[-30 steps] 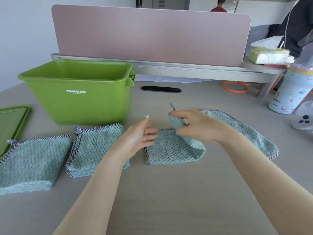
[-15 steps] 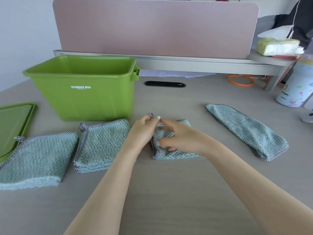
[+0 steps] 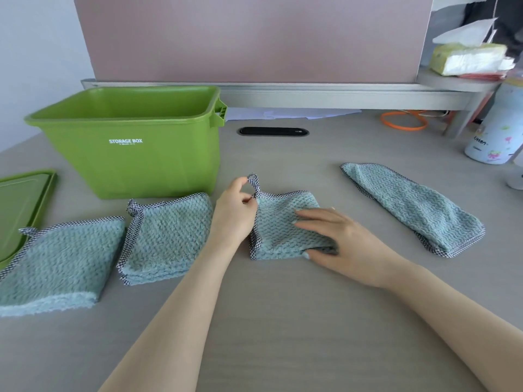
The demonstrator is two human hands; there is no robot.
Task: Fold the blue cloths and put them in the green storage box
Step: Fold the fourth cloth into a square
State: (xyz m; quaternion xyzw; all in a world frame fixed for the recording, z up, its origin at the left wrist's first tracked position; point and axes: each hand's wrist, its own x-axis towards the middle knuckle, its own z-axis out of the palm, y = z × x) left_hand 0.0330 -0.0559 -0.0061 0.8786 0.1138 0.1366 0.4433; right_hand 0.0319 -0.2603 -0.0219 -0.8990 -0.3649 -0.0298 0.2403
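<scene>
Several blue cloths lie on the grey table. A small folded cloth sits at the centre. My left hand pinches its top left corner by the hanging loop. My right hand lies on the cloth's right side, fingers stretched flat over it and thumb at its front edge. Two folded cloths lie to the left, one beside my left wrist and another at the far left. A long, half-folded cloth lies to the right. The green storage box stands open behind the left cloths.
The box's green lid lies flat at the left edge. A pink divider on a grey shelf closes off the back. A patterned bottle, a tissue pack and an orange ring are at the back right.
My right hand brought the raised half over to the left, then slid back right and flattened on the folded cloth. My left hand took hold of the corner by the loop.
</scene>
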